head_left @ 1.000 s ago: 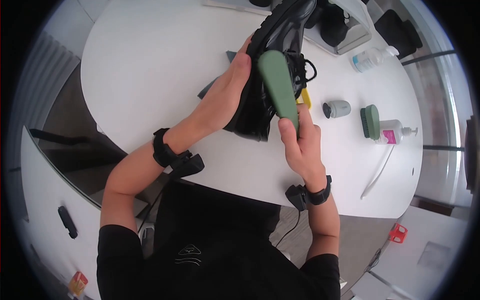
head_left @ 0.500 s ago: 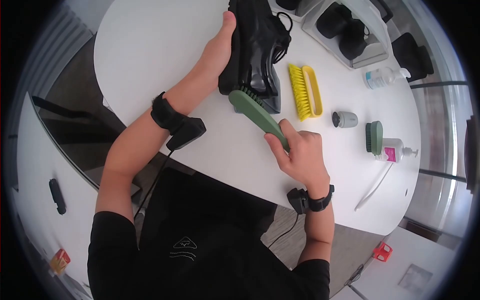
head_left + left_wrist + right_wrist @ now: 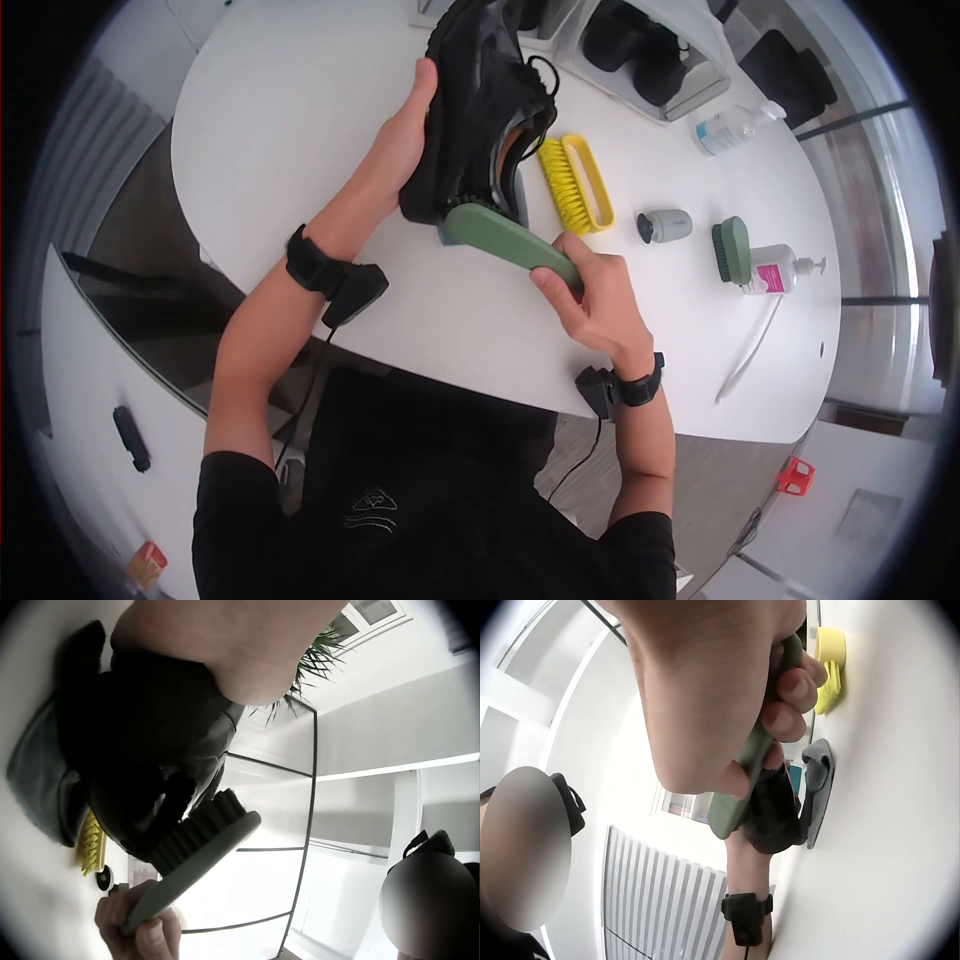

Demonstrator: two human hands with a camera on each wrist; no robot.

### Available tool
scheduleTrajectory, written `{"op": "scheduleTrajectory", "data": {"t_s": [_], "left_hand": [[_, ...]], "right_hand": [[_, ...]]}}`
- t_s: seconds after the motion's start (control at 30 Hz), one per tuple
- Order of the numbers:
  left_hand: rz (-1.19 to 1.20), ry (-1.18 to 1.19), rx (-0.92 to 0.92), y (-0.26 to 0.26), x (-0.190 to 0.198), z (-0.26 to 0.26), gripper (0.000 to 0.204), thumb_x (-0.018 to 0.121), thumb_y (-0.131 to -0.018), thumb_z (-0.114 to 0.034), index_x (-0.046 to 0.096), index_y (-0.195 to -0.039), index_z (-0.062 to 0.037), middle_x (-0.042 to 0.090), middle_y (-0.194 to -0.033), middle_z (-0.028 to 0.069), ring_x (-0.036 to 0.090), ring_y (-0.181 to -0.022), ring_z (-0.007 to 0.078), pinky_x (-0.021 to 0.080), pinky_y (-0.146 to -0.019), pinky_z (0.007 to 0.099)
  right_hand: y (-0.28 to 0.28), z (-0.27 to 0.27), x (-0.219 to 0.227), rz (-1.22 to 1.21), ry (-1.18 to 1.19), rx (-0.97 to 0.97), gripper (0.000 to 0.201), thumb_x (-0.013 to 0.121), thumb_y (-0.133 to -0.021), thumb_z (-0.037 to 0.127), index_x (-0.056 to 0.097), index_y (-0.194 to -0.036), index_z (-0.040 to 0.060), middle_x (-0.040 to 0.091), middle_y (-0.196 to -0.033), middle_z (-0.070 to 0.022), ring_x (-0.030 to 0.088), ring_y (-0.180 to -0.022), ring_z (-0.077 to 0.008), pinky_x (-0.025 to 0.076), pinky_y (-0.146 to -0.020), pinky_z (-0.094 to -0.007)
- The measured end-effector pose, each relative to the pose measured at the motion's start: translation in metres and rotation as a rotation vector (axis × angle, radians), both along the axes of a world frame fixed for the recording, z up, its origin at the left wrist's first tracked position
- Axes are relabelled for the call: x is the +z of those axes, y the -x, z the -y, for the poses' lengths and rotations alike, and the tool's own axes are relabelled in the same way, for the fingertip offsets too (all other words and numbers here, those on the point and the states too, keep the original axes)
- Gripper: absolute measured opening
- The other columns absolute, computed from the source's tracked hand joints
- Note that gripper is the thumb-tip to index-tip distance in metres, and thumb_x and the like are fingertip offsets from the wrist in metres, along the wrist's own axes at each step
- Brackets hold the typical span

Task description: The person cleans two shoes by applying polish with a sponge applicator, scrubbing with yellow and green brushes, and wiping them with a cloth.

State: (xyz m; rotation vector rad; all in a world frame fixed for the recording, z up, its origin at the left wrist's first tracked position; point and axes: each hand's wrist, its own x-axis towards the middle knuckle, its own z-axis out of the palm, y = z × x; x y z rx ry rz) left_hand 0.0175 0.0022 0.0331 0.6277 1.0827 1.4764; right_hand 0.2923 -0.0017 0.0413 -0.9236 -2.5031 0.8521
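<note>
A black lace-up leather shoe (image 3: 465, 110) is held up at a tilt over the table, its heel toward the person. My left hand (image 3: 402, 150) holds it along the sole side, thumb showing and the other fingers hidden behind it. My right hand (image 3: 605, 300) grips the handle of a green brush (image 3: 505, 240). The dark bristles (image 3: 199, 829) meet the back of the shoe near its heel. Below the shoe, a grey-blue cloth (image 3: 821, 787) lies on the table.
A yellow brush (image 3: 577, 185) lies right of the shoe. Farther right are a small grey container (image 3: 668, 226), a second green brush (image 3: 735, 250), a pump bottle (image 3: 775, 270) and a white stick (image 3: 750, 350). Behind stand another bottle (image 3: 735, 130) and a clear-sided box (image 3: 690, 95) holding dark shoes.
The green brush has gone from the shoe's laced side down to its heel. The shoe has shifted left and turned, so its opening shows and the yellow brush is uncovered.
</note>
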Motion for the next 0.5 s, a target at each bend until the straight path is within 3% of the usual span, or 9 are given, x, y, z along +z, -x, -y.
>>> {"op": "scheduleTrajectory", "data": {"t_s": [0.2, 0.33, 0.4, 0.43, 0.5], "left_hand": [[-0.005, -0.039, -0.138, -0.013, 0.007, 0.007, 0.084, 0.035, -0.11, -0.068, 0.053, -0.15, 0.0028, 0.067, -0.14, 0.0105, 0.066, -0.123, 0.016, 0.05, -0.108, 0.0294], [-0.126, -0.035, -0.242, -0.018, 0.003, 0.012, 0.086, 0.032, -0.11, -0.07, 0.049, -0.154, 0.0025, 0.059, -0.15, 0.0103, 0.058, -0.133, 0.0169, 0.042, -0.116, 0.0292], [-0.142, -0.102, -0.327, -0.016, -0.004, 0.01, 0.085, 0.033, -0.11, -0.069, 0.049, -0.155, 0.002, 0.059, -0.149, 0.0108, 0.059, -0.132, 0.0174, 0.044, -0.115, 0.0295], [-0.154, -0.097, -0.355, -0.017, -0.004, 0.01, 0.085, 0.033, -0.11, -0.069, 0.049, -0.155, 0.002, 0.059, -0.149, 0.0108, 0.059, -0.132, 0.0174, 0.044, -0.115, 0.0295], [-0.074, -0.023, -0.282, -0.02, -0.002, 0.01, 0.083, 0.033, -0.111, -0.067, 0.047, -0.156, 0.0012, 0.059, -0.149, 0.0117, 0.059, -0.132, 0.0181, 0.045, -0.114, 0.0304]], "right_hand": [[0.007, 0.005, 0.007, -0.193, 0.224, -0.052, 0.026, 0.069, -0.103, 0.027, 0.06, -0.103, 0.0035, 0.055, -0.062, -0.0106, 0.057, -0.055, -0.0244, 0.043, -0.056, -0.0332], [0.0, -0.004, 0.003, -0.253, 0.182, -0.172, 0.027, 0.067, -0.105, 0.029, 0.059, -0.104, 0.0032, 0.052, -0.064, -0.0108, 0.052, -0.057, -0.0193, 0.041, -0.057, -0.0333], [-0.001, -0.015, -0.006, -0.362, 0.175, -0.424, 0.03, 0.064, -0.108, 0.032, 0.058, -0.105, 0.0032, 0.051, -0.065, -0.0054, 0.048, -0.058, -0.0142, 0.039, -0.055, -0.0329], [-0.003, -0.016, -0.006, -0.378, 0.178, -0.45, 0.03, 0.064, -0.108, 0.032, 0.058, -0.105, 0.0032, 0.051, -0.065, -0.0054, 0.048, -0.058, -0.0142, 0.039, -0.055, -0.0329], [-0.008, -0.018, -0.002, -0.678, 0.455, -0.532, 0.032, 0.062, -0.11, 0.035, 0.056, -0.109, 0.0035, 0.052, -0.069, 0.0007, 0.046, -0.06, -0.0117, 0.037, -0.054, -0.0317]]}}
